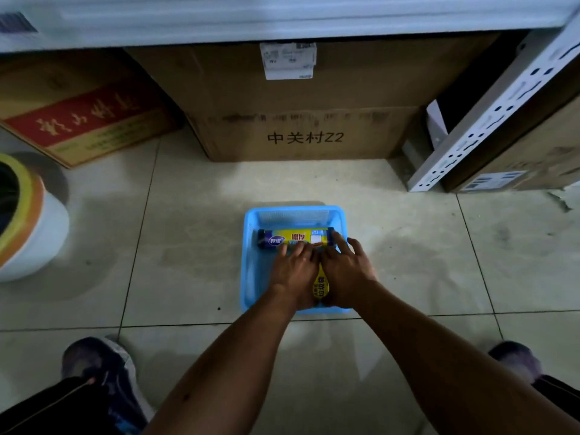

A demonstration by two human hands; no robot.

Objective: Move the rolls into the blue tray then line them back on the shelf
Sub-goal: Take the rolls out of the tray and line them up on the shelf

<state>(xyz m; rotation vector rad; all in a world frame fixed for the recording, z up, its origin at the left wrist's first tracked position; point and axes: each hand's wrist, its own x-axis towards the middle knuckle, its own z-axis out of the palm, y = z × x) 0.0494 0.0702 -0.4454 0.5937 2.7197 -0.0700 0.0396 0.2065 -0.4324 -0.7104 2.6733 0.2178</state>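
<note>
A blue tray (pixel 251 221) sits on the tiled floor in front of me. A dark roll with a yellow label (pixel 295 237) lies crosswise in its far half. Both hands are inside the tray, side by side, palms down. My left hand (pixel 295 268) and my right hand (pixel 345 271) press on more rolls beneath them; a yellow-labelled roll (pixel 320 285) shows in the gap between the hands. My fingertips touch the near side of the crosswise roll. How many rolls lie under the hands is hidden.
A large cardboard box (pixel 301 120) stands behind the tray under the white shelf edge (pixel 282 17). A red-printed carton (pixel 84 117) is at the left, a white round bin (pixel 28 221) at the far left, and a perforated shelf upright (pixel 489 127) at the right. My shoes are near the bottom corners.
</note>
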